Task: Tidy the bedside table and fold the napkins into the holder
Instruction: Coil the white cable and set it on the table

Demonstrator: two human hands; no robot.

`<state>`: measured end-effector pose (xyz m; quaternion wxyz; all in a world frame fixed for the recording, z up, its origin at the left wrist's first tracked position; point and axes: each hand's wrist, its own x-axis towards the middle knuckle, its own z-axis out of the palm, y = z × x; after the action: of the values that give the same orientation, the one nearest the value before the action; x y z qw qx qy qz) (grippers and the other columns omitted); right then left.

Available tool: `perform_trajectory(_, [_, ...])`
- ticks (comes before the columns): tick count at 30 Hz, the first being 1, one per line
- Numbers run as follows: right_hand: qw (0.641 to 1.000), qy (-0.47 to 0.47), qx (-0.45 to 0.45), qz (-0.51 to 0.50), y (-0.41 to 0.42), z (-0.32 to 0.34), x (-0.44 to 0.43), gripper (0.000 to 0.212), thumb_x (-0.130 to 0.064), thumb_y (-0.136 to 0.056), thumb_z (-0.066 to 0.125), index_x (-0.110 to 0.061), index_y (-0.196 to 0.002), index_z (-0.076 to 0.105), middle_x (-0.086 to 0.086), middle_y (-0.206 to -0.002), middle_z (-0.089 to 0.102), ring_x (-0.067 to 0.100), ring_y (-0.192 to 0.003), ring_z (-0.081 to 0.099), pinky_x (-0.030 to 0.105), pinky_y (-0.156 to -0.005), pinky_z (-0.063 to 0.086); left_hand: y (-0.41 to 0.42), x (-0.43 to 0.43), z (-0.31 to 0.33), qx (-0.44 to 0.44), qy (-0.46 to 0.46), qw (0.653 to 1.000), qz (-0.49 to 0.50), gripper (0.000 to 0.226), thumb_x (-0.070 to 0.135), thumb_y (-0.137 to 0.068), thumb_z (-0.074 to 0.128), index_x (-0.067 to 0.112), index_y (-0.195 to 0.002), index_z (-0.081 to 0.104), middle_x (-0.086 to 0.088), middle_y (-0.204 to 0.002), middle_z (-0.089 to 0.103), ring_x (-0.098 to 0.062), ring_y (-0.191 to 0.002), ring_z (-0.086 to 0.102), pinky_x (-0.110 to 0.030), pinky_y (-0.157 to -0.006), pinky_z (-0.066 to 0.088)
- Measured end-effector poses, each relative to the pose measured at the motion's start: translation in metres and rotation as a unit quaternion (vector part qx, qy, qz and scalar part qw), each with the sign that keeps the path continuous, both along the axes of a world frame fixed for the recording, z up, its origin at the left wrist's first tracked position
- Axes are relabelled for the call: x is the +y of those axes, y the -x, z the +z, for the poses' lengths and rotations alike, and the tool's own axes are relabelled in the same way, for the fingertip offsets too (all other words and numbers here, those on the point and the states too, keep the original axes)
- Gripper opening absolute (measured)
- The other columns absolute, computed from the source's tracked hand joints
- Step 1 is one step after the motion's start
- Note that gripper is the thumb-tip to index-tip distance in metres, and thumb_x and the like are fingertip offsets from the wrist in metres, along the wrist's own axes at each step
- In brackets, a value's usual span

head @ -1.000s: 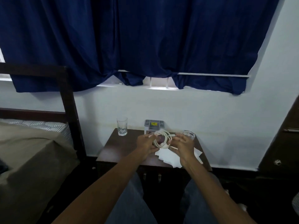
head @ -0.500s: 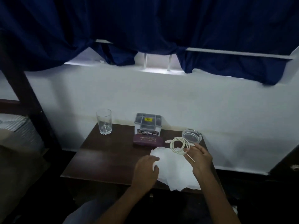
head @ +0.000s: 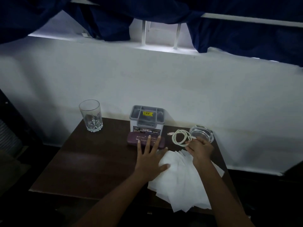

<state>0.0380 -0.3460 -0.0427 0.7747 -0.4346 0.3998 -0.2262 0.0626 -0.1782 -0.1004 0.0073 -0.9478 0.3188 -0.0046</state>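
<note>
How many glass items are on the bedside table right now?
2. A clear drinking glass stands upright at the back left corner. A glass ashtray sits at the back right, beside the coiled white cable, just beyond the right hand. Nothing else glass is visible.

So from the holder [head: 147, 119] at the back of my table [head: 91, 163]: glass [head: 91, 115] off to its left, case [head: 146, 141] right in front, cable [head: 180, 138] and ashtray [head: 202, 133] to its right, napkins [head: 180, 181] in front toward the right.
</note>
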Motion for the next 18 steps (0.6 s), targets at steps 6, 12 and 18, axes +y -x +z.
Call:
perform_trajectory(6, [0.998, 0.026, 0.041, 0.044, -0.013, -0.014, 0.009, 0.044, 0.019, -0.077, 0.055, 0.004, -0.118, 0.052, 0.021, -0.089, 0.06, 0.021, -0.068, 0.058, 0.039, -0.077, 0.053, 0.003, 0.017, -0.01, -0.039, 0.027, 0.999, 0.018, 0.059, 0.072, -0.073, 0.03, 0.044, -0.114, 0.062, -0.006, -0.141, 0.05, -0.038, -0.13, 0.035, -0.069, -0.098, 0.029])
perform_trajectory(12, [0.984, 0.114, 0.107, 0.083, -0.02, -0.028, 0.013, 0.036, 0.019, -0.074, 0.058, 0.009, -0.108, 0.056, 0.022, -0.092, 0.058, 0.029, -0.083, 0.058, 0.047, -0.082, 0.054, 0.01, 0.021, 0.001, 0.023, 0.047, 0.997, 0.057, 0.063, 0.07, -0.075, 0.027, 0.039, -0.119, 0.061, -0.005, -0.138, 0.054, -0.04, -0.119, 0.054, -0.059, -0.084, 0.048])
perform_trajectory(18, [0.876, 0.417, 0.183, 0.161, -0.015, -0.035, 0.014, 0.022, 0.0, -0.075, 0.063, -0.007, -0.06, 0.049, 0.016, -0.069, 0.06, 0.027, -0.069, 0.058, 0.027, -0.059, 0.04, 0.009, 0.014, 0.015, 0.031, 0.074, 0.995, 0.062, 0.087, 0.075, -0.075, -0.011, 0.039, -0.145, 0.025, -0.002, -0.159, 0.014, -0.041, -0.141, 0.021, -0.059, -0.107, 0.023])
